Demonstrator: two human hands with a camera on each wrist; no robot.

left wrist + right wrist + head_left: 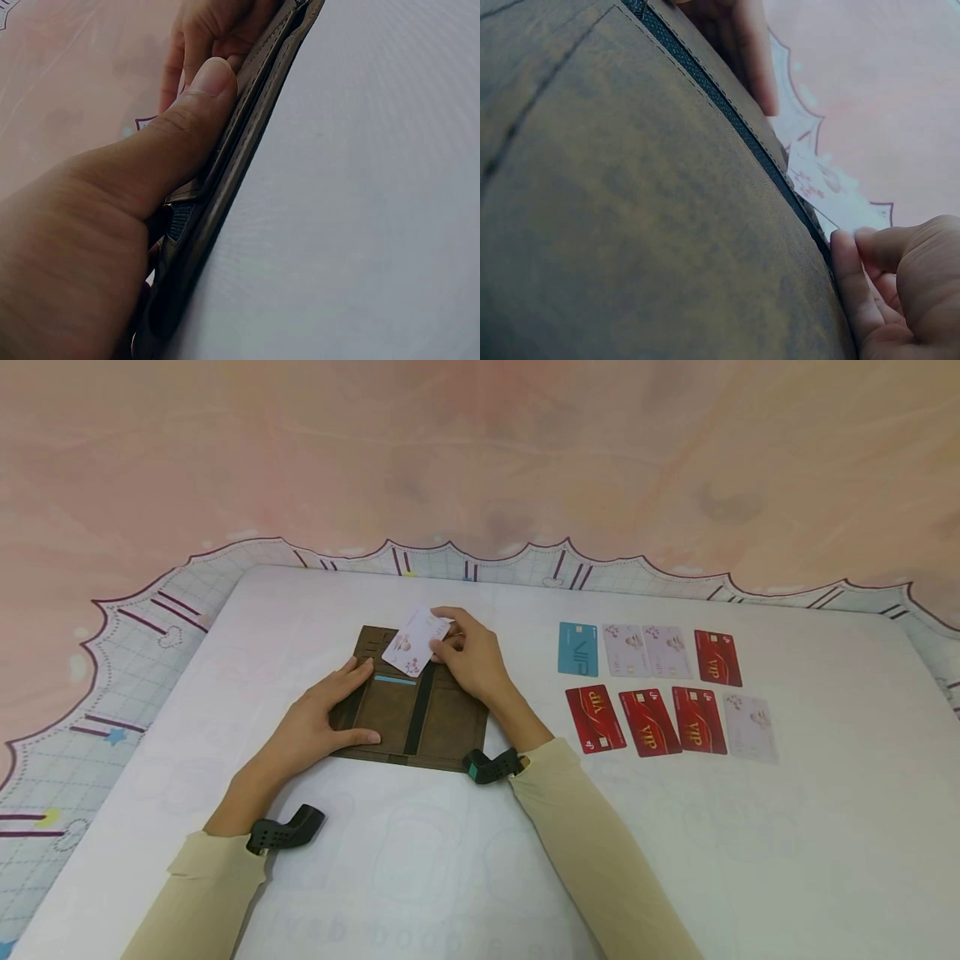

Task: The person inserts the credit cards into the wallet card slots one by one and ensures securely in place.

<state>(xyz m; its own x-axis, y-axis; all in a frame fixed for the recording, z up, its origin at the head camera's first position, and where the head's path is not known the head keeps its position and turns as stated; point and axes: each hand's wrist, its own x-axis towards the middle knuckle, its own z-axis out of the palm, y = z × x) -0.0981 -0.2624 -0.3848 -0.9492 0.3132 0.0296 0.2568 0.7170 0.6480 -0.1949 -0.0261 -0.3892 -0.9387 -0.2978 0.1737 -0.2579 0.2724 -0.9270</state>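
An open brown wallet [457, 727] lies on the white table, with a dark strip down its middle. The right hand [472, 656] pinches a white card with a floral print [411, 643] between thumb and fingers, tilted above the wallet's upper middle. In the right wrist view, the card [821, 187] shows beyond the dark strip. The left hand [318, 706] rests on the wallet's left side, fingers and thumb extended over it. Its thumb [180, 124] presses on the wallet in the left wrist view. A blue card edge [395, 680] pokes from a left slot.
Right of the wallet lie two rows of cards: a blue card [577, 649], several red cards [717, 657] and several pale floral cards [666, 652]. A patterned cloth border [517, 560] runs along the table's far edge. Each wrist wears a black band [285, 832].
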